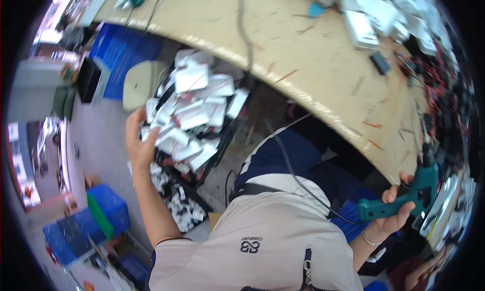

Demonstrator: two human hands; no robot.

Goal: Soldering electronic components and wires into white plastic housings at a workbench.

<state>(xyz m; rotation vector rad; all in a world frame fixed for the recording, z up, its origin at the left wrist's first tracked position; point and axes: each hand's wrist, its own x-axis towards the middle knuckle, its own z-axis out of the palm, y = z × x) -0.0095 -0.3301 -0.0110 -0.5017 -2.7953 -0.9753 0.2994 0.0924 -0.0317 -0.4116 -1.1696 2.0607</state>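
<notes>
My left hand (pixel 140 143) is at the left edge of a heap of white plastic housings (pixel 192 114), its thumb and fingers apart. Its fingertips are close to the nearest housings; whether they touch one I cannot tell. The heap fills a black crate (pixel 226 148) beside the table, and thin red wires show among the pieces. At the right, my right hand (pixel 391 217) is closed round the handle of a teal pistol-grip electric screwdriver (pixel 423 182). The screwdriver's dark nose points away from me, over the table's right side. A cord trails from its handle end.
The wooden table (pixel 313 63) carries scraps of red wire, white housings (pixel 361 31) and a tangle of red and black wires (pixel 437 94). A grey cable (pixel 245 33) crosses it. Below the crate lies a black tray of small white parts (pixel 187 210). Blue bins (pixel 86 225) stand left.
</notes>
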